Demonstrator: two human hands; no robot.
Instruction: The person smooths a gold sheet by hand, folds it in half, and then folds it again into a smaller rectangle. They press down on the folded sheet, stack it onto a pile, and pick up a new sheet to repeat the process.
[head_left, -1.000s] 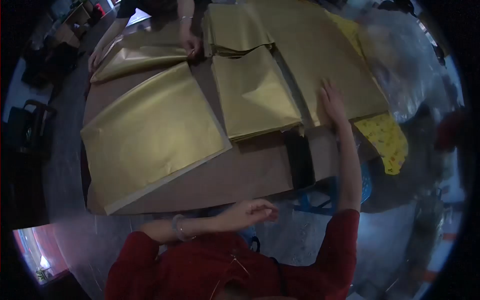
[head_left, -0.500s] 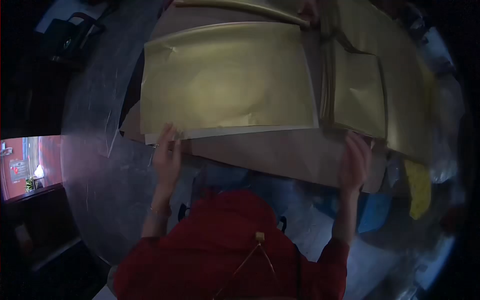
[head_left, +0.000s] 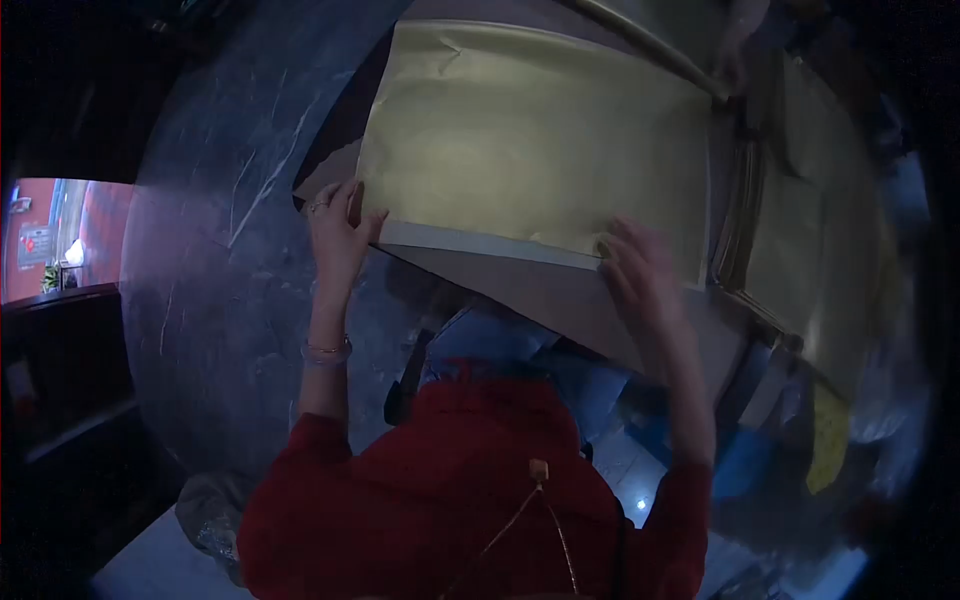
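A large gold sheet (head_left: 530, 140) lies over a white-edged sheet (head_left: 480, 243), both on brown board (head_left: 520, 290). At their lower left corner is my left hand (head_left: 340, 225), fingers apart, with a ring and a bracelet; the fingertips touch the corner. My right hand (head_left: 640, 270) is over the lower edge of the gold sheet toward the right, its fingers spread and slightly blurred. No object shows between the fingers of either hand.
Folded gold sheets (head_left: 785, 240) are stacked at the right. Another person's hand (head_left: 740, 45) is near a rolled gold edge (head_left: 660, 45) at the top right. A marbled grey table (head_left: 220, 300) extends left. Something yellow (head_left: 828, 440) hangs at the lower right.
The view has shifted, and the sheets appear further right and more tilted. My right hand has moved from the folded stack to the gold sheet's lower edge. My left hand is now at the corner.
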